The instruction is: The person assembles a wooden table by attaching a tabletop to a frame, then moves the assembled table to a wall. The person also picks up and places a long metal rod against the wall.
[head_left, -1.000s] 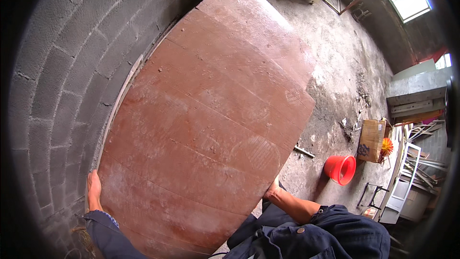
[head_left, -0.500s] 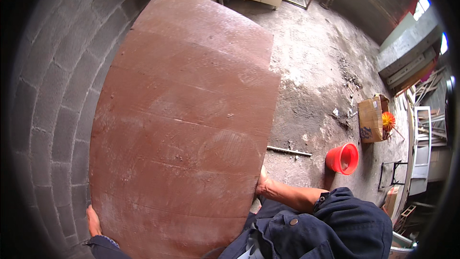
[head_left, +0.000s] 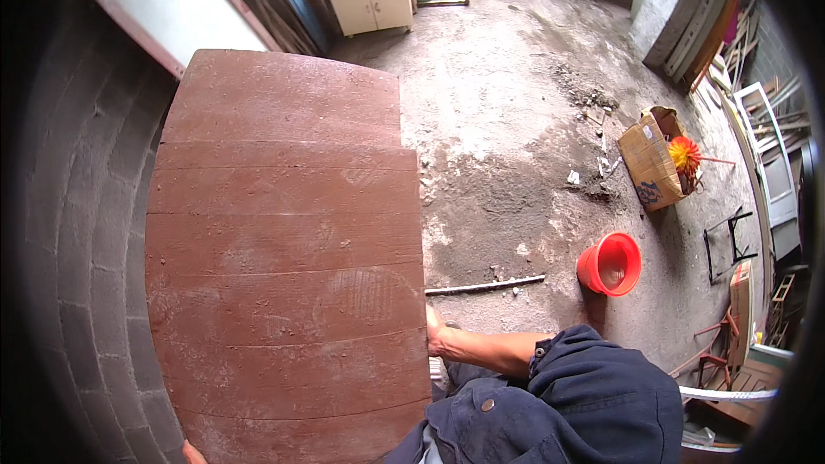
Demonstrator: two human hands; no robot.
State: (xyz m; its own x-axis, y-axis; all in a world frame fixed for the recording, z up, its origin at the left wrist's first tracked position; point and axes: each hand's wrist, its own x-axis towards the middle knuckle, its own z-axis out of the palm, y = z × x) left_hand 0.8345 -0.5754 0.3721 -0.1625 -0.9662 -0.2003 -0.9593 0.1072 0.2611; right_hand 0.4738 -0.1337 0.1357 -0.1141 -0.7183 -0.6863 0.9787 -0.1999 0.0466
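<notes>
A large reddish-brown wooden panel [head_left: 288, 249], made of several planks side by side, fills the left and middle of the view. Its face is dusty and scuffed, and its far end is stepped at the right. My right hand [head_left: 436, 332] grips its right edge, the fingers hidden behind the wood. At the lower left edge, only a small part of my left hand [head_left: 194, 454] shows against the panel; its fingers are mostly hidden.
A grey block wall [head_left: 94, 292] runs along the left. On the rough floor are a thin strip [head_left: 485, 285], a red bucket [head_left: 610, 265] and a cardboard box [head_left: 651, 163] with an orange-yellow duster [head_left: 684, 155]. A cream cabinet [head_left: 371, 2] and a pale-paned frame [head_left: 180, 9] stand at the back.
The panel's far end sits lower in view, showing the framed pane beyond it. My left hand has slipped mostly out at the lower edge. My right hand still holds the right edge.
</notes>
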